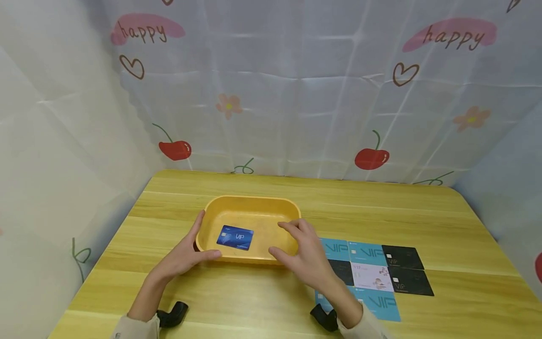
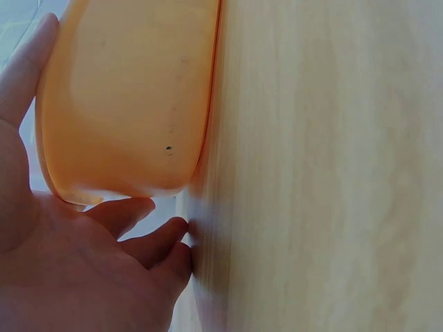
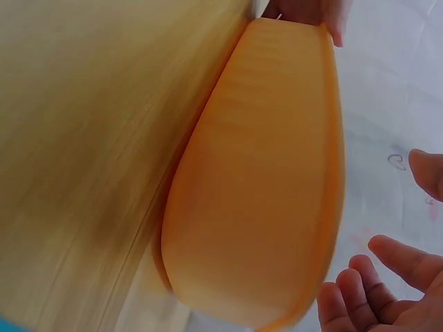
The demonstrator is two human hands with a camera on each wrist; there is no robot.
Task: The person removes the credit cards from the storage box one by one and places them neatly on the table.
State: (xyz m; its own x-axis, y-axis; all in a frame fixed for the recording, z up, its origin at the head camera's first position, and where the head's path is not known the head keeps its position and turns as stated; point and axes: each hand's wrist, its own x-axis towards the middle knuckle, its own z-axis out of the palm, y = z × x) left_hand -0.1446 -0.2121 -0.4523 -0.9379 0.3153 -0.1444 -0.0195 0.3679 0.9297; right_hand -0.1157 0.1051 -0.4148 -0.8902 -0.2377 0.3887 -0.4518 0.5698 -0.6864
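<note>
A yellow plastic tray (image 1: 250,207) stands on the wooden table, with a blue VIP card (image 1: 235,237) lying flat inside it. My left hand (image 1: 182,259) grips the tray's left end, thumb along the near side and fingers around the end. The left wrist view shows that hand (image 2: 62,256) close against the tray's wall (image 2: 131,97). Over the tray's right end is my right hand (image 1: 306,254), its thumb and index finger spread apart with nothing between them. Beside the tray in the right wrist view, the right hand's fingers (image 3: 394,263) look relaxed and apart from its wall (image 3: 256,166).
To the right lie several cards in rows: teal VIP cards (image 1: 367,253), black cards (image 1: 410,281) and a pale pink one (image 1: 371,276). My right forearm partly covers them. A white curtain (image 1: 279,94) with cherries and hearts hangs behind the table (image 1: 461,226).
</note>
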